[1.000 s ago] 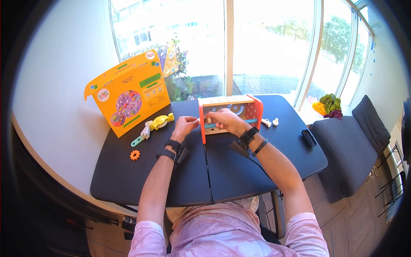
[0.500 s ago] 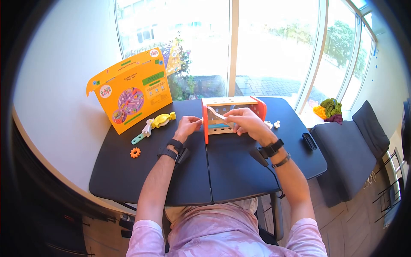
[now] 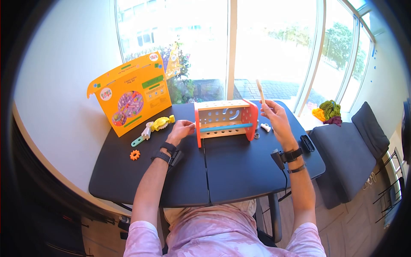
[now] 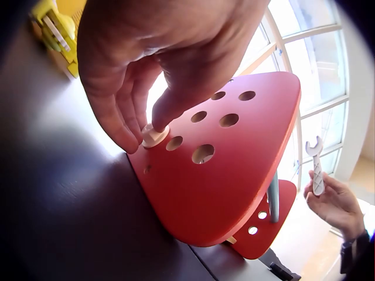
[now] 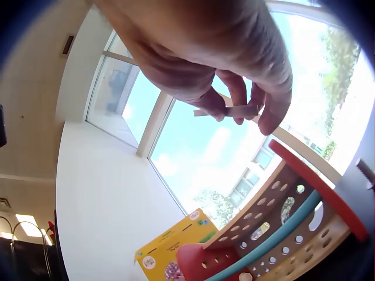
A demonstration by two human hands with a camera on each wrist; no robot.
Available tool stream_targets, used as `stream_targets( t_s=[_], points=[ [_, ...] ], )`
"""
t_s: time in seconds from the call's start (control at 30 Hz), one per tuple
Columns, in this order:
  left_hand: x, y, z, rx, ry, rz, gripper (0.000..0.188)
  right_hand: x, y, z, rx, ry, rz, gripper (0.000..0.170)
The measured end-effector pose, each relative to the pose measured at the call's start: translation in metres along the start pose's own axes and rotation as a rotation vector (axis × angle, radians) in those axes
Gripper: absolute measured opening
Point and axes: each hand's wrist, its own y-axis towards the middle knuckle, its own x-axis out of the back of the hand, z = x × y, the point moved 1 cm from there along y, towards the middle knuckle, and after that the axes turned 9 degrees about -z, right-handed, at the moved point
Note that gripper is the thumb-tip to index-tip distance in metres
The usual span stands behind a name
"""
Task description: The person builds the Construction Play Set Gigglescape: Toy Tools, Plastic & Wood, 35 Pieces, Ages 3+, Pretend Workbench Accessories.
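Observation:
A wooden toolbox (image 3: 222,103) with red end panels (image 4: 217,170) and a blue bar (image 3: 227,127) stands on the dark table. At its left panel my left hand (image 3: 182,130) pinches the pale head of a bolt (image 4: 155,136) set in a hole low on the panel. My right hand (image 3: 278,122) is raised beyond the right panel, apart from the box, and holds a pale wooden wrench (image 4: 317,167) upright between thumb and fingers; the right wrist view shows it edge-on.
A yellow box (image 3: 132,94) stands at the back left. Near it lie a yellow toy piece (image 3: 160,123), a teal strip (image 3: 138,140) and an orange gear (image 3: 135,154). Pale bolts (image 3: 266,127) and a black case (image 3: 307,143) are on the right.
My right hand has drawn back from inside the toolbox and moved right and up with the wrench. The toolbox has shifted slightly left. My left hand stays at the left panel.

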Motion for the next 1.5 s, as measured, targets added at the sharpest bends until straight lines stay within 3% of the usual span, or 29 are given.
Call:
stream_targets(
  t_s=[0.1,0.23,0.37,0.57,1.5],
  points=[
    [0.016,0.0,0.004,-0.005,0.019,-0.031,0.029,-0.005,0.005,-0.027,-0.09,0.062,-0.064,0.033],
    [0.037,-0.019,-0.009,-0.2,0.222,-0.266,0.026,-0.024,-0.003,-0.041,-0.233,0.177,-0.021,0.03],
    [0.046,-0.067,-0.043,-0.136,-0.125,-0.083,0.038,-0.036,-0.009,-0.048,-0.287,0.265,0.053,0.031],
    [0.053,-0.126,-0.068,-0.147,-0.167,0.095,0.046,-0.047,-0.025,-0.034,-0.269,0.265,0.076,0.032],
    [0.076,-0.146,-0.055,-0.196,-0.084,-0.019,0.042,-0.059,-0.06,-0.004,-0.288,0.296,0.113,0.032]
  ],
)
